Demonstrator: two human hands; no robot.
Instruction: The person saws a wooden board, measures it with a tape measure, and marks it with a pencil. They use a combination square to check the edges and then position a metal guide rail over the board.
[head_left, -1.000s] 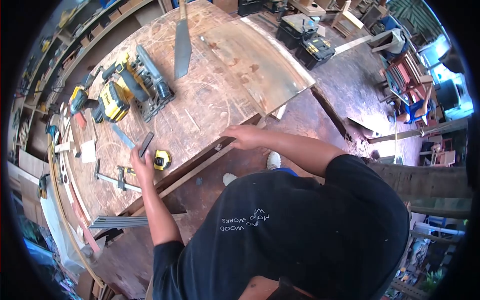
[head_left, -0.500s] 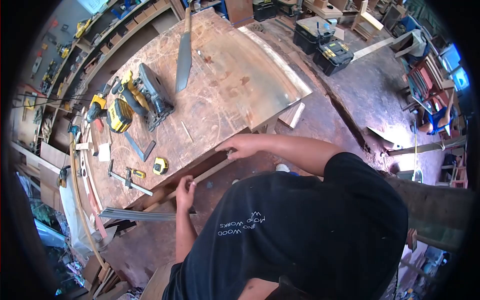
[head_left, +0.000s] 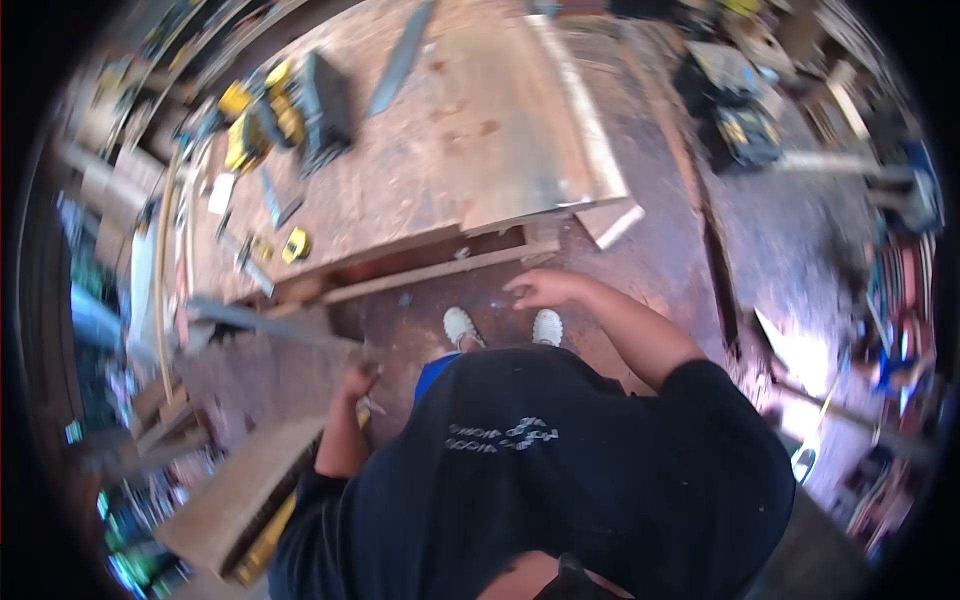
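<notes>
My right hand point(head_left: 545, 289) hangs in the air in front of the workbench point(head_left: 440, 170), its fingers loosely stretched with nothing between them. Just beyond it an open drawer point(head_left: 440, 274) sticks out from under the bench top. My left hand point(head_left: 361, 380) is lower and closer to my body, smeared by motion, so its fingers do not show clearly. Near it are the ends of long grey strips point(head_left: 270, 322) that jut out from the bench's left corner.
On the bench lie a yellow cordless circular saw point(head_left: 322, 110), a handsaw point(head_left: 400, 62), a tape measure point(head_left: 296, 245), a try square point(head_left: 276, 200) and a clamp point(head_left: 247, 262). A long board point(head_left: 235, 490) stands at my left. Black toolboxes point(head_left: 745, 135) sit on the floor at right.
Both hands have drawn back from the drawer toward my body. The drawer now stands further out of the bench. My view has shifted, showing my shoes.
</notes>
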